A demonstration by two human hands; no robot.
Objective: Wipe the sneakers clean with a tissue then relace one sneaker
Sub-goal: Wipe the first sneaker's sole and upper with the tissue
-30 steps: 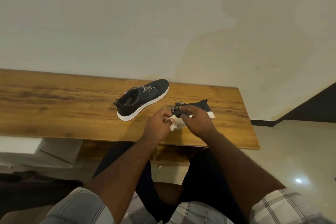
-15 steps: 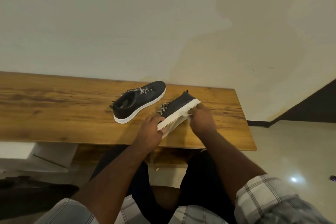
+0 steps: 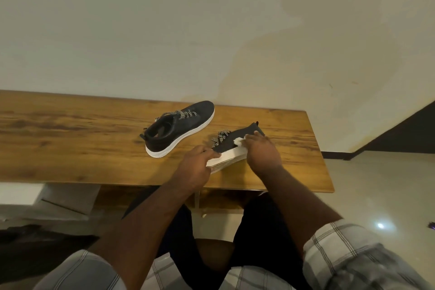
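Two black sneakers with white soles and checked laces lie on a wooden table. The far sneaker stands upright, untouched. The near sneaker is tipped on its side, its white sole facing me. My left hand grips its toe end at the sole. My right hand lies over the sneaker's side near the heel and presses a white tissue against the black upper; only a corner of the tissue shows.
The table's right end and front edge are close to my hands. A plain wall rises behind the table. White boxes sit under the table at left. My knees are below the table edge.
The near sneaker has been turned from end-on to lying sideways with its sole toward me. My right hand has shifted with the tissue along the sneaker's side toward the heel.
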